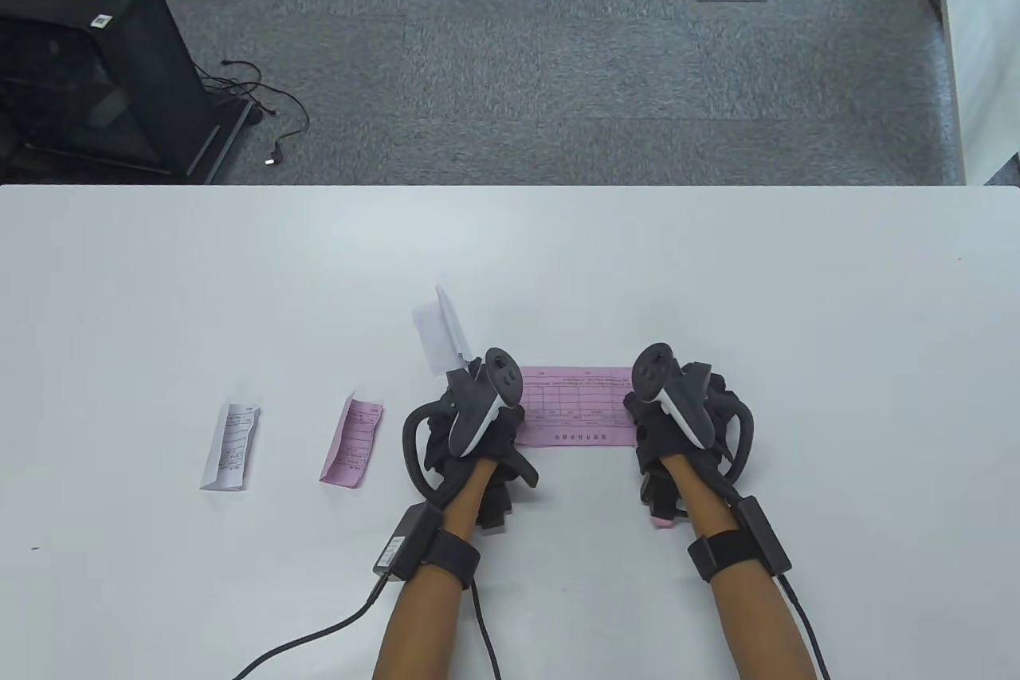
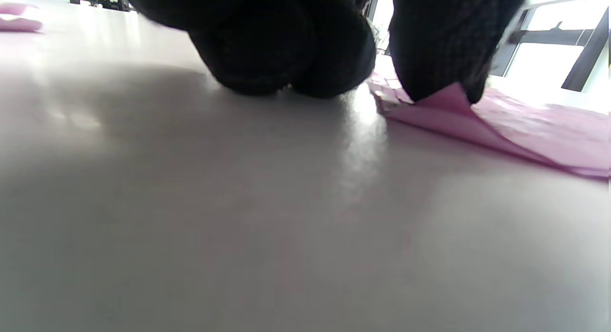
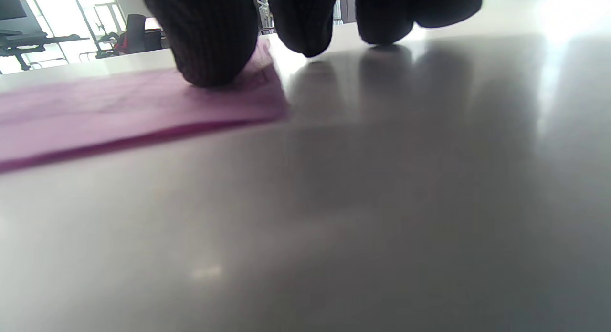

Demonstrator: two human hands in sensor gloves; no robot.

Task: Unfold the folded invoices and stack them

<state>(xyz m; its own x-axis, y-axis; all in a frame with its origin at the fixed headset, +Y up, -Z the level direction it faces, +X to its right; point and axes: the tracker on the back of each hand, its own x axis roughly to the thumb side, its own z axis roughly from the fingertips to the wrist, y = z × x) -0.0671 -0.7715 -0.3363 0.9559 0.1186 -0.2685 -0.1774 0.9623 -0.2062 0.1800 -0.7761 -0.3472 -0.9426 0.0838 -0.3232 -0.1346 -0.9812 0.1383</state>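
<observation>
pink invoice [image 1: 575, 405] ends hidden under both hands | print too small to read | forearms cut by bottom edge

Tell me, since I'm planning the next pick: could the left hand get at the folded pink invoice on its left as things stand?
Probably yes. The folded pink invoice lies flat beside the left hand with bare table between, but that hand presses the unfolded pink invoice and must let go first.

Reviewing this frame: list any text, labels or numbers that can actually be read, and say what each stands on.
None can be read.
Unfolded pink invoice under both hands: printed table and a heading line, too small to read.
Folded pink invoice: printed lines, too small.
Folded white invoice: printed lines, too small.
Half-open white invoice: no print shows.
Sticker on the black cabinet on the floor: blurred.
</observation>
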